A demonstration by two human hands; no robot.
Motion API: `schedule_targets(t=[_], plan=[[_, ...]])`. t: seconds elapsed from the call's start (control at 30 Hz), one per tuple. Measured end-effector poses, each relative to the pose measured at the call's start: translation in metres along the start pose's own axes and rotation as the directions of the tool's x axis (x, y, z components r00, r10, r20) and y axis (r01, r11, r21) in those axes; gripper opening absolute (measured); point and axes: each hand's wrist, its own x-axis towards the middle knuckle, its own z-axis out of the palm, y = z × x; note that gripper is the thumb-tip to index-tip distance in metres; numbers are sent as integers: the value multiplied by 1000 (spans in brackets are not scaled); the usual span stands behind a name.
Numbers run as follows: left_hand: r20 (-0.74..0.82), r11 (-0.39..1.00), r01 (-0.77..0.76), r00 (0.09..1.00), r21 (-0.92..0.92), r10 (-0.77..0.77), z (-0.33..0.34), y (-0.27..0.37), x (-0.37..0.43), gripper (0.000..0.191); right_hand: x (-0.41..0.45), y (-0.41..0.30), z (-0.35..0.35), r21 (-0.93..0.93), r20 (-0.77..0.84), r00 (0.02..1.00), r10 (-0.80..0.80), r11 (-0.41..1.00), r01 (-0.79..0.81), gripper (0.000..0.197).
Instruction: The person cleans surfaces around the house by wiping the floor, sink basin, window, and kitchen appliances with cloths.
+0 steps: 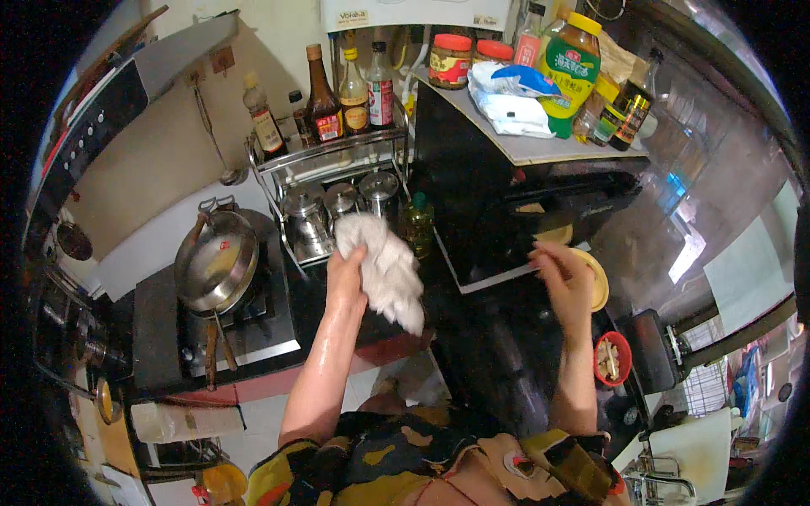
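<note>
My left hand [348, 272] grips a crumpled white cloth [389, 272], which hangs to the right in front of a metal rack of lidded canisters. Over the black countertop at the right, my right hand [563, 275] is raised, slightly blurred, with its fingertips near each other; I see nothing held in it. Just behind that hand lies a round yellow lid or plate [596, 279]. Further right of the forearm stands a red bowl [612, 359] with small pale pieces in it.
A wok [218, 265] and wooden-handled pan parts rest on the gas stove [272, 335] at left. Sauce bottles [324, 95] top the metal rack [329, 148]. Jars, bottles and a white packet [506, 104] crowd a black appliance's top. A green-capped oil bottle [417, 221] stands beside it.
</note>
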Motion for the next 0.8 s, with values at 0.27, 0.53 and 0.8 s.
schedule_targets(t=[0.27,0.53,0.8], plan=[[399,776,-590,782,225,479,119,-20,22,54,87,28,33,17,-373,924,-91,994,105,16],[494,479,-832,553,281,671,157,-81,96,51,97,55,68,-293,-542,814,-208,955,49,10],[218,870,-373,924,324,315,176,-54,233,47,97,56,70,-427,-557,796,-239,904,-27,6]])
